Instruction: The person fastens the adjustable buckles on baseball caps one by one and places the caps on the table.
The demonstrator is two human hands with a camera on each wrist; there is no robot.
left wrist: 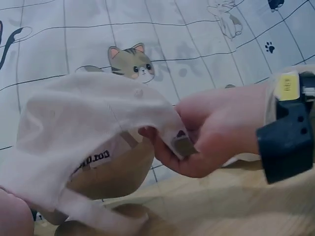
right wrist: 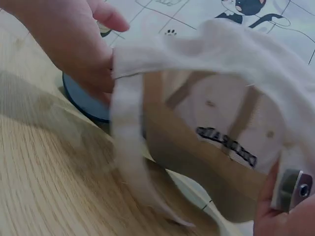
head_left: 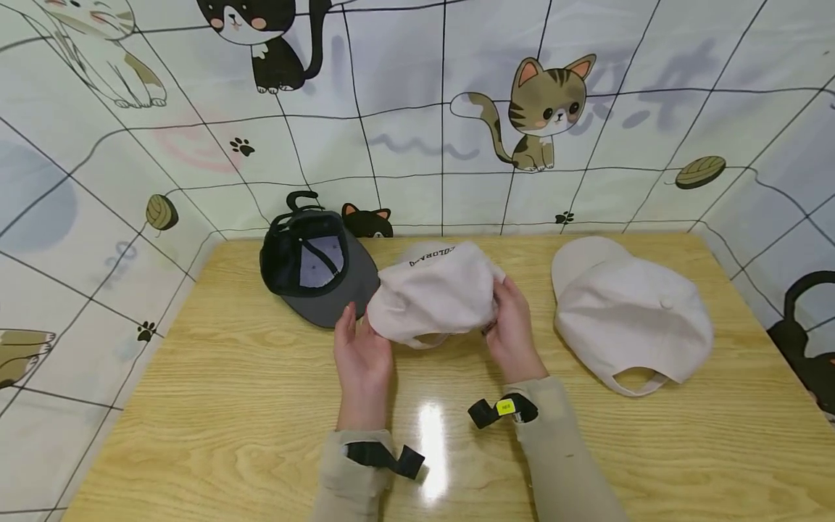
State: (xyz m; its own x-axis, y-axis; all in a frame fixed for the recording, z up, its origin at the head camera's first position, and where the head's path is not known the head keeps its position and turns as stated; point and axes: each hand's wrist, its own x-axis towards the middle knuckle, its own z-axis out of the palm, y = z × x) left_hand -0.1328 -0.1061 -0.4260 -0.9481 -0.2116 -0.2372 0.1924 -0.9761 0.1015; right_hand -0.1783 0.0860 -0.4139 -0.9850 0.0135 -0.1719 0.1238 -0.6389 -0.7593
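Both hands are at an off-white baseball cap (head_left: pixel 437 297) held just above the table, with dark lettering on its front. My right hand (head_left: pixel 512 326) pinches its back edge near a metal buckle (right wrist: pixel 295 189). On the other side, my left hand (head_left: pixel 365 355) touches the cap with its palm turned up. Its thumb (right wrist: pixel 110 14) is straight and apart from the cap, while the fingertips are partly hidden behind the strap. The cap's back strap (right wrist: pixel 129 142) hangs down with a loose end. In the wrist views its opening shows a tan lining (left wrist: pixel 118 179).
A dark grey cap (head_left: pixel 359 290) lies upturned on the wooden table (head_left: pixel 228 406), close to the left hand. Further right lies another off-white cap (head_left: pixel 633 312), strap side toward me. A cat-print cloth (head_left: pixel 404 145) hangs behind the table and along its sides.
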